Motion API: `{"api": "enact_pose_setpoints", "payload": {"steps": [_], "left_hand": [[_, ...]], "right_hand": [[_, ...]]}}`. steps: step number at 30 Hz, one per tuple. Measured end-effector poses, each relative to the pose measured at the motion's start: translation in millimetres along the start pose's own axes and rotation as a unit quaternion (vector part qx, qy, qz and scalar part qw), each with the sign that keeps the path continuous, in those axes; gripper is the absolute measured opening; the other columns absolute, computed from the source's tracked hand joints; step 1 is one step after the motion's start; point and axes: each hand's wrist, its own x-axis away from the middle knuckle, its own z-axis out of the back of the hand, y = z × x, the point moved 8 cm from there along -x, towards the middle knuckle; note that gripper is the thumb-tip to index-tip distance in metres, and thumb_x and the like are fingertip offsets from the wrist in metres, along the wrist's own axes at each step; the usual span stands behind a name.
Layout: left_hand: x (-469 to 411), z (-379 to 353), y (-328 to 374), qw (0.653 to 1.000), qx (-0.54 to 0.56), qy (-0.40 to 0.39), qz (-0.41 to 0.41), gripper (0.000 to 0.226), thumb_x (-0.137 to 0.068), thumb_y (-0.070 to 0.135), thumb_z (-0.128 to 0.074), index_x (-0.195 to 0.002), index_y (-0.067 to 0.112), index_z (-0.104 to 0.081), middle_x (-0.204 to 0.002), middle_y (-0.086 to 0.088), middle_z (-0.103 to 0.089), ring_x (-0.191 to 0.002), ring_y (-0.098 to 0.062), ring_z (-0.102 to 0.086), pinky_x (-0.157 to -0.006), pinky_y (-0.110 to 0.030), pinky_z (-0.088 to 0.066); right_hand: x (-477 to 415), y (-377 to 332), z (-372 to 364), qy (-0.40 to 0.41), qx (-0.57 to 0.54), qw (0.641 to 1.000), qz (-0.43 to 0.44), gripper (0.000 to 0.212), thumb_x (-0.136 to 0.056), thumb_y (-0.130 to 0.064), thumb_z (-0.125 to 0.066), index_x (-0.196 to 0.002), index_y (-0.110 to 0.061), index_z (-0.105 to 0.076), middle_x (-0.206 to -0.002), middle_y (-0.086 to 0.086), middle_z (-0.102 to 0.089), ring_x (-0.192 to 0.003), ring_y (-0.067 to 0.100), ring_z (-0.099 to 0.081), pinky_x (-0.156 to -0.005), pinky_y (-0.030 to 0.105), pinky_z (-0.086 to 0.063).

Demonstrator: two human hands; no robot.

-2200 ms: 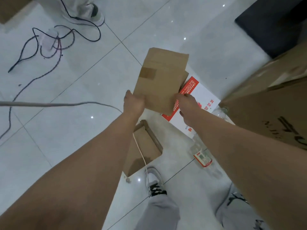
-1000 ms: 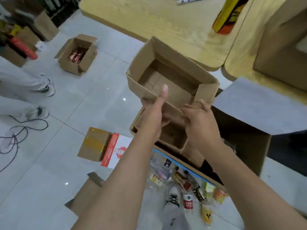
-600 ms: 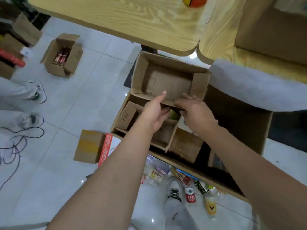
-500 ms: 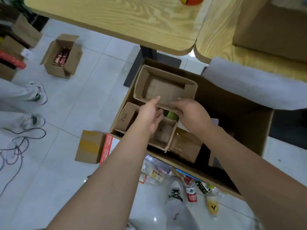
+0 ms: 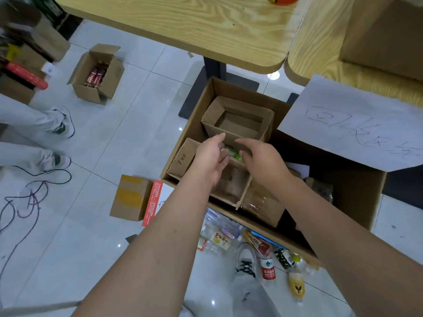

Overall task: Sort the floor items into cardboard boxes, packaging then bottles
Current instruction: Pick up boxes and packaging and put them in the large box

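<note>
A big open cardboard box (image 5: 357, 202) stands on the floor by the table leg. Inside it, at the far left corner, rests a small open carton (image 5: 238, 121), with other small cartons (image 5: 183, 159) below it. My left hand (image 5: 211, 157) and my right hand (image 5: 258, 157) hover just above the small carton's near wall, fingers apart, holding nothing. On the floor left of the big box lie a brown carton with yellow tape (image 5: 130, 197) and a red-and-white packet (image 5: 154, 202). Several plastic bottles (image 5: 267, 268) lie near my shoe.
A wooden table (image 5: 183, 26) overhangs the big box. A white sheet with handwriting (image 5: 352, 124) covers the box's right flap. Another open box with red items (image 5: 96, 74) stands far left. A person's legs (image 5: 29, 136) and tangled cables (image 5: 29, 195) are at the left.
I carried the small carton from the floor up over the big box, lowered it into the far left corner and let it go. Both hands have drawn back slightly.
</note>
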Motion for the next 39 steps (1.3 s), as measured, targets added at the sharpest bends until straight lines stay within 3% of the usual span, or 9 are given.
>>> {"api": "enact_pose_setpoints", "payload": {"steps": [10,16,20,24,27,30,34,37,39], "left_hand": [[39,61,1,0.995,-0.013,-0.087,-0.053,0.042,-0.099,0.03,-0.048,-0.139,0.015,-0.049,-0.137,-0.003,-0.058,-0.125,-0.017,-0.054,-0.11,-0.037,-0.039],[71,184,-1,0.993,0.075,-0.006,-0.088,0.017,-0.096,0.014,-0.051,-0.103,0.016,-0.067,-0.112,-0.006,-0.067,-0.097,-0.015,-0.064,-0.08,-0.023,-0.048],[79,307,-33,0.989,0.097,0.085,-0.075,0.033,-0.093,0.014,-0.055,-0.125,0.012,-0.06,-0.106,-0.003,-0.064,-0.09,-0.014,-0.062,-0.073,-0.023,-0.046],[95,430,-89,0.979,0.085,0.179,-0.04,0.028,-0.088,0.011,-0.055,-0.114,0.008,-0.067,-0.074,0.0,-0.06,-0.06,-0.01,-0.053,-0.049,-0.02,-0.036],[109,501,-156,0.972,0.111,0.205,0.012,0.012,-0.091,0.015,-0.05,-0.086,0.017,-0.061,-0.081,-0.003,-0.061,-0.068,-0.013,-0.05,-0.054,-0.024,-0.033],[119,553,-235,0.961,0.14,0.228,0.073,0.014,-0.093,0.016,-0.048,-0.082,0.016,-0.058,-0.082,-0.003,-0.054,-0.072,-0.015,-0.048,-0.06,-0.026,-0.036],[123,602,-301,0.947,0.153,0.259,0.111,0.028,-0.095,0.02,-0.051,-0.116,0.007,-0.064,-0.103,-0.007,-0.06,-0.093,-0.022,-0.057,-0.075,-0.03,-0.041],[111,626,-334,0.94,0.17,0.269,0.125,0.032,-0.096,0.016,-0.048,-0.12,0.0,-0.062,-0.102,-0.013,-0.06,-0.095,-0.024,-0.056,-0.076,-0.029,-0.038],[93,635,-345,0.944,0.162,0.261,0.118,0.034,-0.099,0.014,-0.045,-0.127,-0.001,-0.058,-0.116,-0.017,-0.061,-0.11,-0.028,-0.059,-0.08,-0.029,-0.04]], "right_hand": [[22,-54,-51,0.033,-0.156,0.986,-0.053,0.04,-0.098,-0.013,-0.05,-0.137,-0.023,-0.052,-0.134,-0.006,-0.058,-0.115,0.002,-0.05,-0.095,0.02,-0.039],[55,-129,-145,-0.012,-0.203,0.978,-0.04,0.041,-0.096,-0.002,-0.049,-0.133,-0.02,-0.054,-0.126,-0.007,-0.061,-0.115,0.006,-0.056,-0.098,0.025,-0.046],[80,-170,-246,-0.078,-0.189,0.978,-0.045,0.04,-0.094,-0.002,-0.049,-0.131,-0.017,-0.056,-0.123,-0.003,-0.062,-0.113,0.013,-0.059,-0.097,0.032,-0.049],[117,-195,-360,-0.169,-0.161,0.969,-0.084,0.041,-0.09,-0.001,-0.052,-0.129,-0.013,-0.059,-0.12,0.007,-0.064,-0.107,0.023,-0.062,-0.091,0.04,-0.052],[156,-198,-442,-0.236,-0.127,0.956,-0.12,0.038,-0.089,-0.002,-0.053,-0.125,-0.012,-0.061,-0.113,0.015,-0.065,-0.096,0.026,-0.061,-0.09,0.046,-0.051],[198,-186,-502,-0.292,-0.112,0.932,-0.181,0.037,-0.09,0.001,-0.052,-0.125,-0.008,-0.059,-0.1,0.016,-0.062,-0.086,0.027,-0.057,-0.079,0.039,-0.048],[223,-162,-553,-0.322,-0.047,0.922,-0.208,0.035,-0.089,0.001,-0.056,-0.123,-0.005,-0.06,-0.092,0.017,-0.06,-0.074,0.025,-0.054,-0.071,0.034,-0.046],[218,-144,-584,-0.34,0.009,0.921,-0.191,0.033,-0.09,0.006,-0.056,-0.121,-0.002,-0.059,-0.081,0.012,-0.06,-0.067,0.023,-0.051,-0.066,0.032,-0.042],[207,-134,-604,-0.345,0.036,0.922,-0.174,0.033,-0.09,0.006,-0.055,-0.122,-0.002,-0.059,-0.092,0.015,-0.061,-0.076,0.028,-0.053,-0.072,0.035,-0.043]]}}
